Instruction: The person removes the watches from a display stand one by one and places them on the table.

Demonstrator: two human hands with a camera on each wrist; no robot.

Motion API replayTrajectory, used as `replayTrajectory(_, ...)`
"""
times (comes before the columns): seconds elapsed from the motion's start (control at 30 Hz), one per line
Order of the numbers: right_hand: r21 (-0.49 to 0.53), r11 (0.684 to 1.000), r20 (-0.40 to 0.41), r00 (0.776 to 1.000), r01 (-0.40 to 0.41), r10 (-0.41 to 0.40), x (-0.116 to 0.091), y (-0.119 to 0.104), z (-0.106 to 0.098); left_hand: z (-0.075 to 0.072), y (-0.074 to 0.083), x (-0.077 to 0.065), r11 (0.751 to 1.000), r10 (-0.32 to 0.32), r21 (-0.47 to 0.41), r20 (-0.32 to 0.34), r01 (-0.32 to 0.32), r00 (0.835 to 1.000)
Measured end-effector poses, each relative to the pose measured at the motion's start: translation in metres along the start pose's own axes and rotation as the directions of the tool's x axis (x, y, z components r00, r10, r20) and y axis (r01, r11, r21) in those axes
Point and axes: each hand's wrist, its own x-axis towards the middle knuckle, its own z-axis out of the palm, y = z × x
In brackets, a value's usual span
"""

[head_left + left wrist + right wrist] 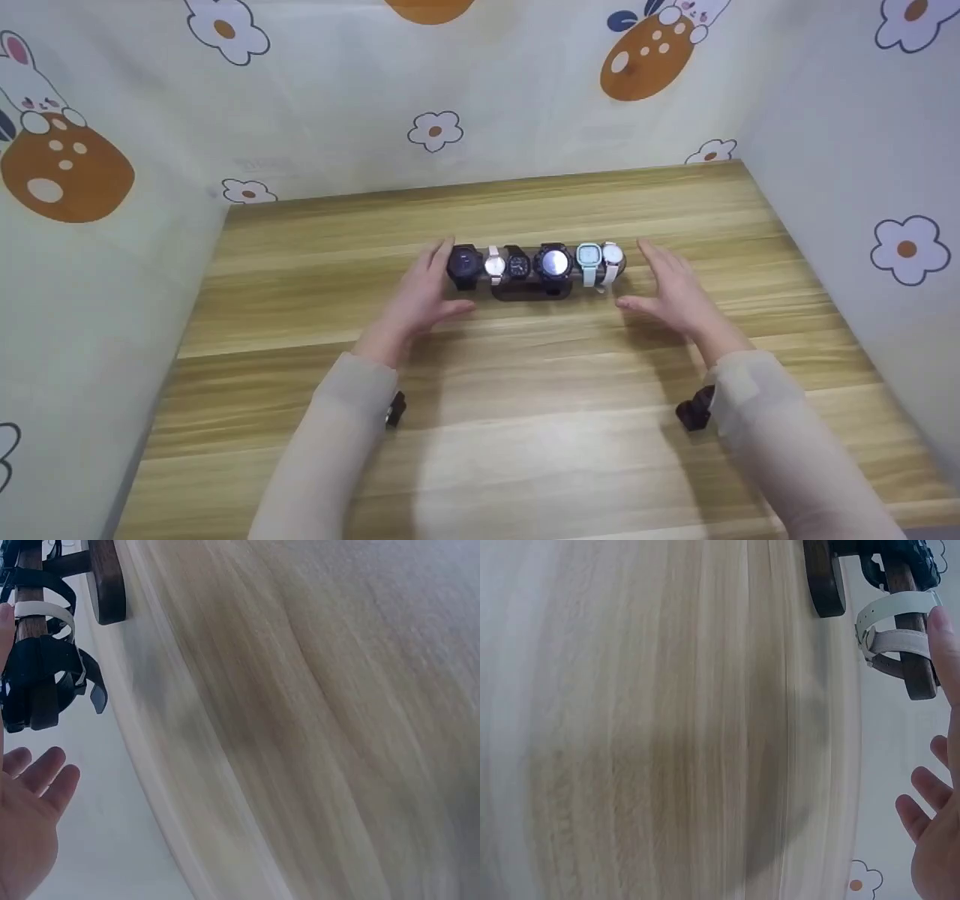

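A dark wooden watch stand (531, 291) on the table carries a row of several wristwatches on its bar. From left to right in the head view come a large black watch (465, 261), a small white-faced watch (494, 265), a square black watch (517, 264), a black watch with a bright dial (555, 262), a mint-green square watch (589, 256) and a pale pink watch (612, 255). My left hand (424, 292) is at the stand's left end, fingers extended and thumb apart. Beyond the right end, my right hand (671, 291) has its fingers spread, holding nothing.
The stand sits on a wood-grain table (525, 450), toward its back half. A printed curtain (337, 112) with flowers and rabbits rises behind and on both sides. Black wrist devices (696, 409) stick out below the sleeves.
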Motion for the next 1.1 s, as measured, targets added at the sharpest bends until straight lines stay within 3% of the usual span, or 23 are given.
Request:
replayTrajectory(0.27, 0.14, 0.99, -0.015, 1.0, -0.005, 0.007, 0.008, -0.01, -0.004, 0.0, 0.004, 0.009, 0.995, -0.019, -0.096, -0.008, 0.018, 1.0)
replayTrajectory(0.43, 0.171, 0.985, -0.037, 0.999, 0.014, -0.008, 0.013, -0.014, -0.004, 0.0, 0.002, 0.013, 0.993, -0.03, -0.112, -0.017, 0.028, 0.999)
replayTrajectory(0.7, 0.153, 0.988, -0.014, 1.0, 0.001, 0.001, 0.022, -0.017, -0.002, 0.003, -0.003, 0.019, 0.984, -0.067, -0.166, 0.021, 0.07, 0.998)
replayTrajectory(1.1, 0.124, 0.992, 0.026, 1.0, -0.003, 0.0, 0.031, -0.022, -0.001, 0.001, -0.004, 0.024, 0.98, -0.055, -0.191, 0.026, 0.059, 0.998)
